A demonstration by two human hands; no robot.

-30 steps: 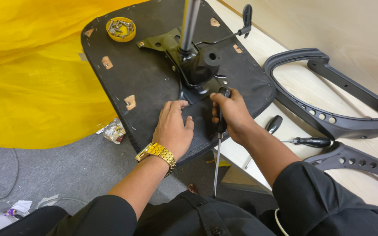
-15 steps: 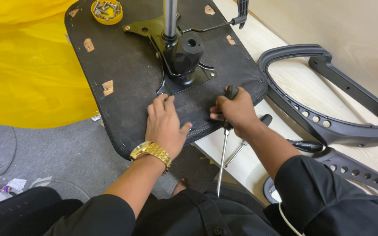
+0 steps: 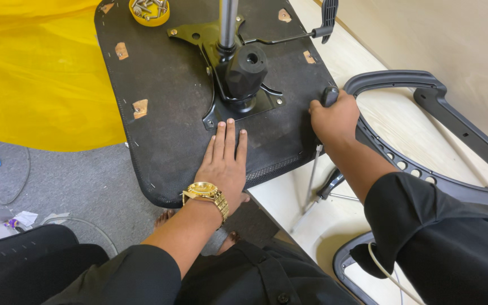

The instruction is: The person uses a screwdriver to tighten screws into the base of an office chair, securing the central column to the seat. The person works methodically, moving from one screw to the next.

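Pale wood-grain table (image 3: pixel 391 121) runs along a beige wall on my right, and grey carpet floor (image 3: pixel 69 181) shows below on the left, with a big yellow plastic sheet (image 3: pixel 35 73) spread over it. One black upturned office-chair seat (image 3: pixel 165 118) lies partly on the table, its near edge hanging out over the floor toward me. One black metal tilt mechanism plate (image 3: pixel 238 85) sits on its underside, with one chrome gas-lift column (image 3: pixel 227 22) rising from it, one black ribbed knob (image 3: pixel 247 70) in front and one black-tipped lever (image 3: pixel 326 17) reaching right. I count four small tan patches on the seat fabric. One yellow tape roll holding loose silver screws (image 3: pixel 149 10) rests at the seat's far edge.

My left hand (image 3: pixel 224 164) lies flat on the seat, fingers straight and together, holding nothing, just below the plate's near corner; one gold wristwatch (image 3: pixel 207 195) is on that wrist. My right hand (image 3: pixel 334 118) has its grip closed round the black handle of one screwdriver (image 3: pixel 329 96) at the seat's right edge, the thin shaft running down past the edge. A second black-handled screwdriver (image 3: pixel 329 183) lies on the table under my forearm. Two curved black plastic chair armrest frames (image 3: pixel 425 130) lie on the table to the right.
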